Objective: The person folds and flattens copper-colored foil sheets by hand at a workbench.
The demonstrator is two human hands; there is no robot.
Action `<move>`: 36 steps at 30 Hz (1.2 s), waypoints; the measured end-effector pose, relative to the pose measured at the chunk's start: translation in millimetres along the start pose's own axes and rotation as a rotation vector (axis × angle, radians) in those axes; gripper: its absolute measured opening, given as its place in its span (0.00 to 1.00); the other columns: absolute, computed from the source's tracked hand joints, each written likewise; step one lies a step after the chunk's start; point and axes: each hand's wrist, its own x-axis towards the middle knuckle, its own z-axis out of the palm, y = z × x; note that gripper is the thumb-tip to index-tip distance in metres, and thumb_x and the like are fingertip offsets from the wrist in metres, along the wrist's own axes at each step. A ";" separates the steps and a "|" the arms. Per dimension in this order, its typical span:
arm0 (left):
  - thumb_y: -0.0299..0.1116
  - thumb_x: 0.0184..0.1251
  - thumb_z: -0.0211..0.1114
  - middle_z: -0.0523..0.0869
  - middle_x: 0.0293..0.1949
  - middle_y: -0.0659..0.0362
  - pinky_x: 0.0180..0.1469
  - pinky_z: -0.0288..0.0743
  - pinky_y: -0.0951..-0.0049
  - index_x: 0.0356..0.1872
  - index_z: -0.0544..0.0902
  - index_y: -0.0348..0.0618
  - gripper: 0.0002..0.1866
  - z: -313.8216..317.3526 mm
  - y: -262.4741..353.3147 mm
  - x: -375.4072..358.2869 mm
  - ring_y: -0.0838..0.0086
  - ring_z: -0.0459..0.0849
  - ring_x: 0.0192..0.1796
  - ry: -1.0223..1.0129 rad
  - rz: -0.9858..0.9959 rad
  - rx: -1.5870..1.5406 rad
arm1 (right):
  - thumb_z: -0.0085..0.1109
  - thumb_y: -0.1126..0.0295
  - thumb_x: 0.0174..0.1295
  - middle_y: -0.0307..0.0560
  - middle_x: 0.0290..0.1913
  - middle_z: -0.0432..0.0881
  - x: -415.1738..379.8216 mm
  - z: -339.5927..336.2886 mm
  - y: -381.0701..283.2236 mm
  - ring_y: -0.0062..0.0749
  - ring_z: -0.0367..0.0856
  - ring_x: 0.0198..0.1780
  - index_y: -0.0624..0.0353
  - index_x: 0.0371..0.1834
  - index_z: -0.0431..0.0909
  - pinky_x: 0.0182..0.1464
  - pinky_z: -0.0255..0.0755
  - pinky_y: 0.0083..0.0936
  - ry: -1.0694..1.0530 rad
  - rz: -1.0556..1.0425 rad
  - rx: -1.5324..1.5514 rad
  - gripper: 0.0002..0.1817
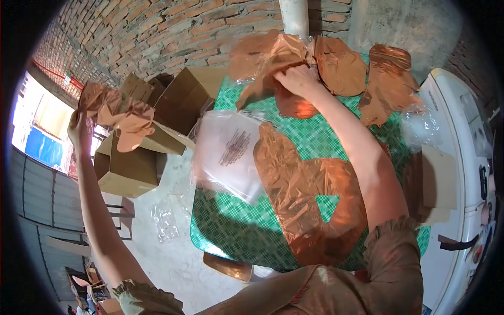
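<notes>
Out to the left, my left hand point(79, 130) is raised and closed on a crumpled, flat copper-coloured foil balloon point(137, 119), which hangs over the cardboard boxes. At the far side of the table, my right hand point(300, 82) is closed on the edge of another copper foil balloon point(286, 51). Its fingertips are partly hidden in the folds. Beside that hand lie a rounded flat balloon point(341, 65) and a further one point(389, 81) to its right. A large flat balloon with a triangular hole point(310, 189) spreads over the near part of the table.
A green patterned table covering point(236, 228) lies beneath everything. Clear printed plastic bags point(226, 149) are stacked at its left. Open cardboard boxes point(128, 168) stand on the left. A white appliance point(446, 131) borders the right side, with clear plastic point(421, 123) near it. A brick wall rises behind.
</notes>
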 end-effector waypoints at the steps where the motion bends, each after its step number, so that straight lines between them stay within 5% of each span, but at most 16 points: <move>1: 0.42 0.80 0.69 0.83 0.38 0.67 0.46 0.71 0.78 0.56 0.88 0.38 0.17 -3.5 -1.6 -7.7 0.83 0.76 0.41 -0.001 0.019 0.027 | 0.37 0.26 0.73 0.66 0.60 0.87 13.6 -4.4 -4.1 0.51 0.81 0.66 0.56 0.75 0.77 0.70 0.67 0.51 0.020 0.017 0.226 0.47; 3: 0.41 0.80 0.69 0.84 0.39 0.67 0.45 0.72 0.79 0.56 0.88 0.38 0.16 -11.8 -3.7 -22.3 0.84 0.76 0.42 0.007 0.077 0.118 | 0.32 0.19 0.70 0.72 0.57 0.86 12.6 -22.8 -8.6 0.54 0.87 0.60 0.64 0.82 0.65 0.55 0.83 0.47 -0.122 0.192 0.761 0.58; 4: 0.40 0.80 0.70 0.85 0.41 0.66 0.46 0.73 0.79 0.57 0.88 0.38 0.16 -17.1 -4.9 -27.2 0.84 0.78 0.43 0.015 0.118 0.182 | 0.31 0.16 0.68 0.75 0.66 0.80 13.9 -30.3 -3.4 0.55 0.88 0.60 0.67 0.85 0.56 0.53 0.85 0.45 -0.190 0.128 0.973 0.63; 6: 0.39 0.79 0.70 0.87 0.45 0.64 0.49 0.75 0.79 0.58 0.88 0.37 0.17 -28.0 -11.6 -37.7 0.83 0.79 0.46 0.011 0.062 0.110 | 0.35 0.18 0.70 0.78 0.73 0.72 43.7 -14.9 4.4 0.66 0.85 0.63 0.58 0.89 0.43 0.59 0.85 0.51 -0.126 0.211 1.343 0.61; 7: 0.38 0.79 0.70 0.87 0.47 0.64 0.51 0.75 0.79 0.59 0.87 0.37 0.17 -32.1 -13.4 -39.9 0.82 0.80 0.48 0.007 0.034 0.076 | 0.41 0.22 0.73 0.75 0.82 0.59 78.8 -0.1 27.4 0.66 0.74 0.75 0.54 0.90 0.37 0.65 0.81 0.53 -0.315 0.219 1.464 0.58; 10: 0.37 0.78 0.71 0.87 0.48 0.65 0.51 0.76 0.80 0.60 0.87 0.36 0.17 -27.2 2.1 -57.1 0.83 0.81 0.48 0.020 0.023 0.117 | 0.46 0.27 0.75 0.71 0.84 0.56 80.5 21.3 29.7 0.63 0.63 0.82 0.50 0.91 0.36 0.67 0.79 0.56 0.103 0.176 1.426 0.55; 14: 0.43 0.81 0.66 0.89 0.49 0.58 0.60 0.74 0.70 0.58 0.86 0.31 0.22 -11.0 13.0 -57.2 0.73 0.81 0.52 -0.011 0.034 0.115 | 0.55 0.35 0.77 0.63 0.84 0.58 69.0 21.2 38.7 0.58 0.68 0.79 0.44 0.91 0.36 0.65 0.81 0.54 0.058 0.179 1.495 0.52; 18: 0.38 0.81 0.68 0.88 0.53 0.65 0.57 0.79 0.78 0.62 0.86 0.37 0.18 18.2 50.1 -66.2 0.82 0.84 0.53 -0.137 0.086 0.022 | 0.59 0.41 0.76 0.67 0.82 0.62 92.3 -3.1 60.9 0.60 0.71 0.77 0.55 0.88 0.53 0.61 0.82 0.49 -0.141 0.003 1.458 0.47; 19: 0.36 0.83 0.65 0.82 0.37 0.68 0.39 0.69 0.82 0.49 0.86 0.39 0.10 27.0 53.0 -68.2 0.87 0.75 0.37 -0.129 0.110 -0.035 | 0.58 0.42 0.77 0.66 0.78 0.69 84.8 -8.5 49.0 0.59 0.74 0.74 0.61 0.84 0.61 0.60 0.82 0.45 0.068 0.004 1.456 0.43; 22: 0.36 0.83 0.65 0.79 0.34 0.70 0.35 0.65 0.83 0.46 0.85 0.40 0.09 40.9 78.4 -81.0 0.88 0.72 0.34 -0.168 0.175 0.051 | 0.59 0.45 0.78 0.61 0.78 0.69 85.3 -27.6 40.8 0.51 0.73 0.76 0.62 0.86 0.56 0.69 0.77 0.45 0.094 -0.015 1.306 0.44; 23: 0.36 0.84 0.65 0.78 0.33 0.69 0.35 0.66 0.83 0.45 0.85 0.40 0.10 47.5 88.6 -88.3 0.88 0.72 0.34 -0.161 0.177 0.052 | 0.61 0.48 0.77 0.64 0.67 0.80 91.1 -24.9 39.9 0.49 0.83 0.67 0.66 0.80 0.65 0.60 0.84 0.42 0.092 0.059 1.246 0.39; 27: 0.40 0.83 0.67 0.80 0.33 0.67 0.39 0.69 0.83 0.49 0.87 0.38 0.14 58.0 116.5 -87.2 0.87 0.73 0.34 -0.214 0.200 0.136 | 0.60 0.58 0.77 0.56 0.43 0.90 79.0 -13.3 37.5 0.41 0.92 0.34 0.67 0.57 0.82 0.35 0.89 0.33 -0.136 0.090 1.165 0.20; 32: 0.43 0.82 0.67 0.91 0.50 0.60 0.60 0.79 0.75 0.66 0.84 0.33 0.24 80.0 182.6 -87.1 0.76 0.85 0.49 -0.232 0.235 0.418 | 0.59 0.57 0.77 0.53 0.47 0.92 -2.4 -11.4 4.1 0.33 0.92 0.41 0.64 0.58 0.83 0.35 0.85 0.27 -0.353 -0.094 0.884 0.20; 36: 0.42 0.83 0.66 0.90 0.60 0.56 0.70 0.77 0.71 0.69 0.82 0.35 0.24 92.9 208.5 -90.8 0.72 0.87 0.63 -0.278 0.402 0.027 | 0.67 0.56 0.74 0.56 0.64 0.84 -58.2 -14.9 -11.1 0.38 0.84 0.64 0.65 0.72 0.74 0.61 0.80 0.34 -0.281 -0.307 0.812 0.30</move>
